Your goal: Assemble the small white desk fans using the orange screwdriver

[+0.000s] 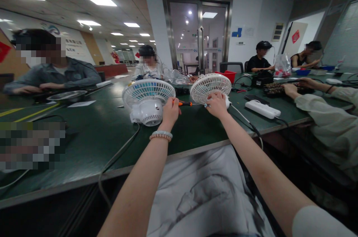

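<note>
My left hand [171, 111] is closed around the rear of a screwdriver [185, 103] with an orange and black handle. Its thin shaft points right, toward the fingers of my right hand [217, 105]. That hand is curled over the back of a small white fan [210, 84], by its motor housing; the fingertips are partly hidden, and so is the screwdriver's tip. Left of it stands a second white fan [149, 95], its back and rounded motor cover toward me, close beside my left hand.
A white power strip [263, 109] lies right of the fans, near a dark phone-like slab [256, 99]. Cords cross the green table [92, 132] and hang over its front edge. Further back are a red bin [226, 76] and plastic bags. Several co-workers sit around; one sleeve [321, 117] is close on the right.
</note>
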### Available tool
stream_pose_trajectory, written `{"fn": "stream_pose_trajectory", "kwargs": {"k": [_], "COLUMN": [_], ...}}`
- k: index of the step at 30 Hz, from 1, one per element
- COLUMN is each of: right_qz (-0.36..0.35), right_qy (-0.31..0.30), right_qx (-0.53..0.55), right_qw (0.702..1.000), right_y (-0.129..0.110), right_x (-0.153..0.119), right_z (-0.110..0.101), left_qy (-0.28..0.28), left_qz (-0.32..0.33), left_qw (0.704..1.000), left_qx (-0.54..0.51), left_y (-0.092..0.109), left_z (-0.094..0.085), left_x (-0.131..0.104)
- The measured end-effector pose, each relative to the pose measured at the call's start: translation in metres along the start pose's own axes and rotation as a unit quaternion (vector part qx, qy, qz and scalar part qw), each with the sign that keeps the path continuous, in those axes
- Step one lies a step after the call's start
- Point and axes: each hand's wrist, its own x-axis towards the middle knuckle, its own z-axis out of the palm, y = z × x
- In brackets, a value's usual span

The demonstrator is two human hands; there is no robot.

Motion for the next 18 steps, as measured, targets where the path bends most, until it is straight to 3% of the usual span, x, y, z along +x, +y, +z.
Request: {"fn": "stream_pose_trajectory", "kwargs": {"k": [6,18], "right_qz": [-0.003,-0.002], "right_qy": [0.005,0.006], "right_qx": [0.003,0.003], "right_qw": [1.0,1.0], "right_y": [0.0006,0.0005], "right_x": [0.0004,-0.0006], "right_z": [0.0008,0.0006], "left_qy": [-0.003,-0.002], "left_qz": [0.021,-0.01], "left_qw": [1.0,1.0], "left_qx": [0.023,0.013], "left_y": [-0.0045,0.0014], "left_z": [-0.0001,-0.0005], "left_x": [0.0015,0.0001]}}
